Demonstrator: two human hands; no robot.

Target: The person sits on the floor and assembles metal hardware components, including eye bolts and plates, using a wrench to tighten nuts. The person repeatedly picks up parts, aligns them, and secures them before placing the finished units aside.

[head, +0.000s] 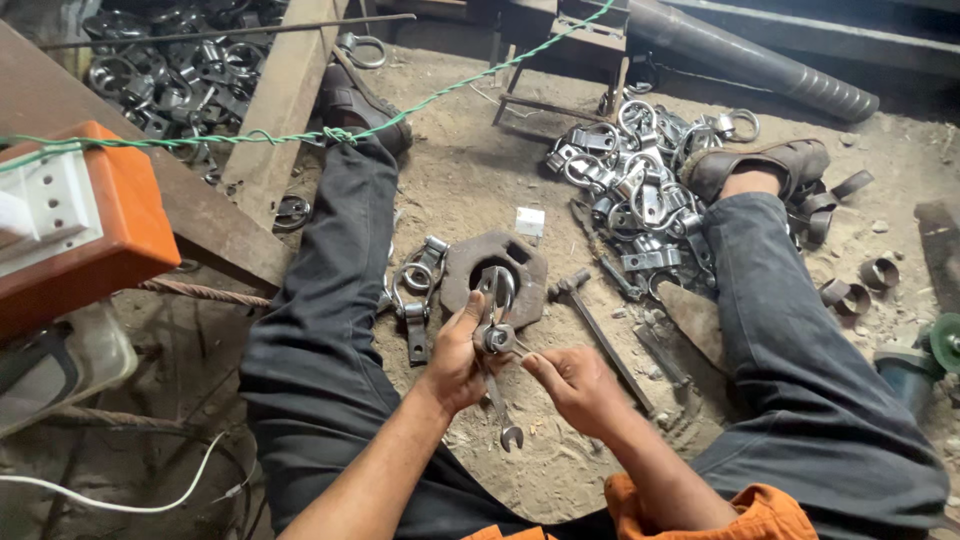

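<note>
I sit on a dirt floor with my legs spread. My left hand (458, 352) grips a metal ring clamp (496, 312), holding it upright over a round rusty iron block (528, 272) between my legs. My right hand (567, 384) pinches something small at the clamp's base; I cannot make out what. A spanner (500, 412) hangs down below the clamp between my hands. A hammer (592, 318) lies on the ground just right of the block.
A heap of shiny ring clamps (632, 172) lies by my right foot. More dark ones (170, 70) are piled at top left behind a wooden plank (280, 110). Two finished clamps (416, 290) rest by my left leg. An orange box (120, 215) stands at left.
</note>
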